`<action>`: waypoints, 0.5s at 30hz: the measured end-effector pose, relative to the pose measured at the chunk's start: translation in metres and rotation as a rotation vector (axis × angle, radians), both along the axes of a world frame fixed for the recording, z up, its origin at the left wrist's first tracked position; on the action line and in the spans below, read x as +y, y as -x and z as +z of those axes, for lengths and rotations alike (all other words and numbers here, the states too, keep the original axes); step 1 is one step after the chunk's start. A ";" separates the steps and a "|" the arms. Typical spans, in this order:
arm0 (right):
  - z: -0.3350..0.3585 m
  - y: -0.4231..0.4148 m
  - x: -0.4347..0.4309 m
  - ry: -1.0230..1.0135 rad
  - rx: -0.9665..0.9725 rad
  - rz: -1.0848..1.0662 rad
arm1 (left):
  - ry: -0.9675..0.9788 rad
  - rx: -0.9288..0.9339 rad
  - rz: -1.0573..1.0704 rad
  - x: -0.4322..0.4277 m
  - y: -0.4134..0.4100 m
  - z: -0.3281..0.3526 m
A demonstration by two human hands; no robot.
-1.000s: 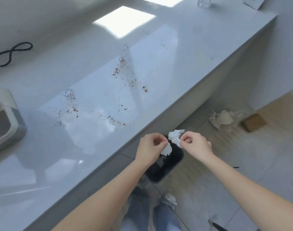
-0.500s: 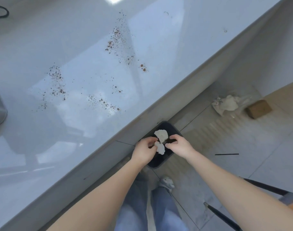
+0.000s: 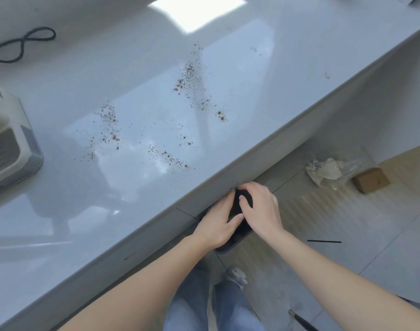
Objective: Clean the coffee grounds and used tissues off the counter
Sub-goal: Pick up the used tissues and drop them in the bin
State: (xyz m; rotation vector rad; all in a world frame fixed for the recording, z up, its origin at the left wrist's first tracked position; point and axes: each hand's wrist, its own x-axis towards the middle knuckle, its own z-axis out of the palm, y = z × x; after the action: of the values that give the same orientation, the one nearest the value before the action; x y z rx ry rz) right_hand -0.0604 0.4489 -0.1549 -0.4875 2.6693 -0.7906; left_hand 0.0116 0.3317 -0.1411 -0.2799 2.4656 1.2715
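left hand (image 3: 217, 222), right hand (image 3: 260, 207): fingers spread, empty, above dark bin (image 3: 230, 246) | coffee grounds (image 3: 192, 84) scattered on surface (image 3: 263, 75) | crumpled wrapper (image 3: 328, 172) on floor

The white tissue pieces pinched between both hands one second ago, and held over the bin half a second ago, are no longer visible in either hand. The left hand (image 3: 217, 223) and the right hand (image 3: 259, 209) now have their fingers spread and loose rather than pinched, palms turned down, side by side over the dark bin (image 3: 228, 247) on the floor at the near edge of the counter (image 3: 275, 130). The hands now cover most of the bin's opening, so its contents cannot be seen. The hands sit closer to the counter edge than half a second ago; the right fingertips nearly reach it.
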 end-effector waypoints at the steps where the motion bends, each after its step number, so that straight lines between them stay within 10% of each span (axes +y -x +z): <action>1: 0.007 -0.002 -0.001 0.015 0.042 0.008 | 0.001 0.023 -0.001 0.002 -0.002 0.007; 15: 0.144 0.012 -0.044 0.045 0.435 0.356 | 0.683 0.351 -0.047 -0.045 -0.015 0.136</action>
State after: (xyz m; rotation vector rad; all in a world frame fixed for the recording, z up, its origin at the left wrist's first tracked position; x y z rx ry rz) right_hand -0.0722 0.4047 -0.0107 -1.2295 2.8158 -0.6997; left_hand 0.0265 0.2867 -0.0054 -0.1685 3.1233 0.4395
